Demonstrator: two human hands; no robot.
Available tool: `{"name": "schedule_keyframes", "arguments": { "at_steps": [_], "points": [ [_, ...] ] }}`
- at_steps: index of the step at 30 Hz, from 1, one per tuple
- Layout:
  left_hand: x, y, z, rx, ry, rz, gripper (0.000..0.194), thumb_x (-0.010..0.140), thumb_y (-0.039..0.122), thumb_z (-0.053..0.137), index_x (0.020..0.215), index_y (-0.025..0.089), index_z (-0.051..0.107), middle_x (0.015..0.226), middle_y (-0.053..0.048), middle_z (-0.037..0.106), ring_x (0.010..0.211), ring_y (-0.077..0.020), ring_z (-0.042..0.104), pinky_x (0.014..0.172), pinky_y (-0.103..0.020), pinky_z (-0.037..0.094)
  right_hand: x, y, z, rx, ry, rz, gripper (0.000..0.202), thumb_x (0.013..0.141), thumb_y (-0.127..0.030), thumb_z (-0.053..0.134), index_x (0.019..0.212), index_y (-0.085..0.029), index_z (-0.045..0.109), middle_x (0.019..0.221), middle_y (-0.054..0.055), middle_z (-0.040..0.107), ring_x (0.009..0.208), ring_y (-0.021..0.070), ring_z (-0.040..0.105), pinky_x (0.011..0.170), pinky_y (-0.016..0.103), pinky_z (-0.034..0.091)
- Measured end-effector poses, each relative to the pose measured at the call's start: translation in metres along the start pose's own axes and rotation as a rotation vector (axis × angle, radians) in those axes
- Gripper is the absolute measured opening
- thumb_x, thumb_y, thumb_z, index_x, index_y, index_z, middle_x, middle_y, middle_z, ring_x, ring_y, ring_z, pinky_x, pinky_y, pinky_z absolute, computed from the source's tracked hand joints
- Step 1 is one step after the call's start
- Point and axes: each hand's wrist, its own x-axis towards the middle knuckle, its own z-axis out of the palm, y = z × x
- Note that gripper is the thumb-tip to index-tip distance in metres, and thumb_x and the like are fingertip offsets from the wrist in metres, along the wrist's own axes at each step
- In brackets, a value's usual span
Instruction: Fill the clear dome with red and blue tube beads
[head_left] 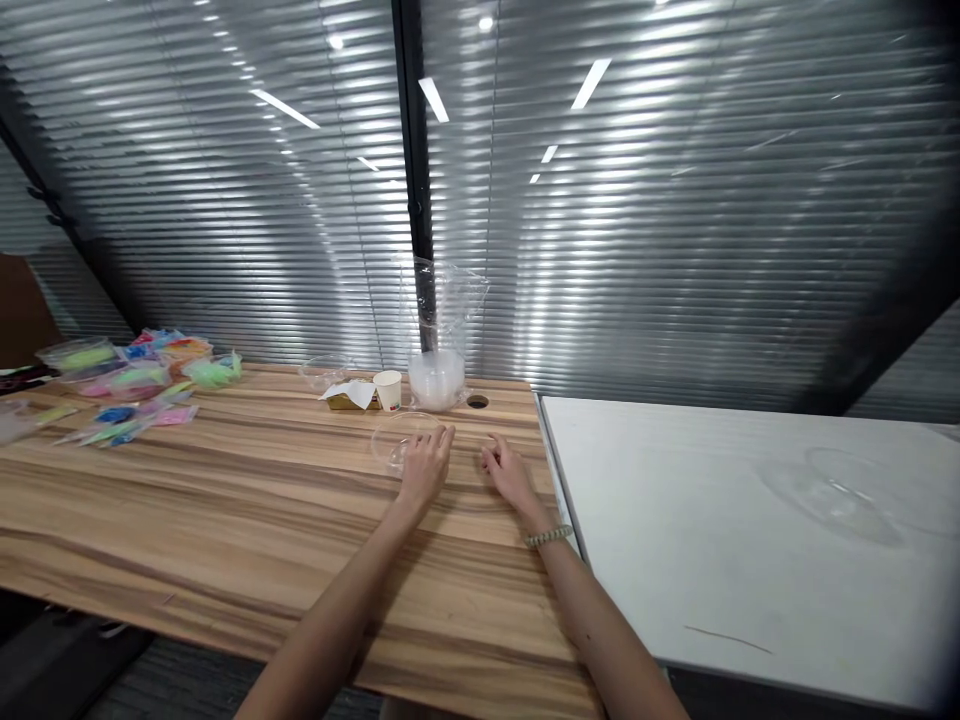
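Observation:
My left hand [428, 464] lies low over the wooden table, fingers stretched forward and open. Just left of it, partly behind the hand, is a clear round plastic piece [382, 447] with a thin rim. To the right, my right hand [510, 474] has its fingers curled in toward the thumb; whether anything small is between them is hidden. A beaded bracelet [549, 537] circles the right wrist. Beyond both hands stands a clear plastic bag [436, 378] with whitish contents at its bottom. Beside it are a white paper cup [388, 390] and a tissue packet [351, 396].
Several colourful plastic packets [142, 380] are heaped on the wooden table [247, 510] at the left. A white table [675, 520] adjoins at the right, bearing another clear round piece [832, 495] and a thin brown strand [727, 639]. Blinds [645, 230] rise behind.

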Motion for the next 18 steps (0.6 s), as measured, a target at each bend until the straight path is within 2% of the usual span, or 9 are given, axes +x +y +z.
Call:
{"name": "schedule_keyframes", "arguments": {
  "at_steps": [6,14,18],
  "points": [
    [-0.003,0.014,0.002,0.002,0.064,0.095,0.036,0.088,0.015,0.038,0.123,0.017,0.046,0.118,-0.012,0.056,0.096,-0.0220,0.056,0.081,-0.036,0.042,0.002,0.002,0.001,-0.011,0.008,0.014,0.042,0.088,-0.036,0.036,0.123,-0.014,0.044,0.077,0.004,0.067,0.073,0.0176,0.061,0.072,0.028,0.044],
    [-0.009,0.025,-0.009,0.068,-0.028,0.115,0.048,0.081,0.004,0.040,0.128,0.009,0.041,0.121,-0.018,0.053,0.095,-0.0238,0.056,0.078,-0.036,0.044,0.003,0.001,0.002,-0.078,0.027,0.031,0.038,0.090,-0.032,0.037,0.123,-0.014,0.046,0.087,0.006,0.068,0.081,0.0174,0.062,0.075,0.026,0.044],
    [-0.030,0.015,-0.016,0.057,-0.064,0.153,0.053,0.077,0.001,0.039,0.130,0.008,0.039,0.122,-0.017,0.054,0.100,-0.0236,0.055,0.082,-0.036,0.043,0.004,0.000,0.003,-0.153,0.020,0.043,0.038,0.090,-0.030,0.038,0.123,-0.015,0.047,0.100,0.007,0.066,0.090,0.0172,0.061,0.081,0.026,0.042]
  ]
}}
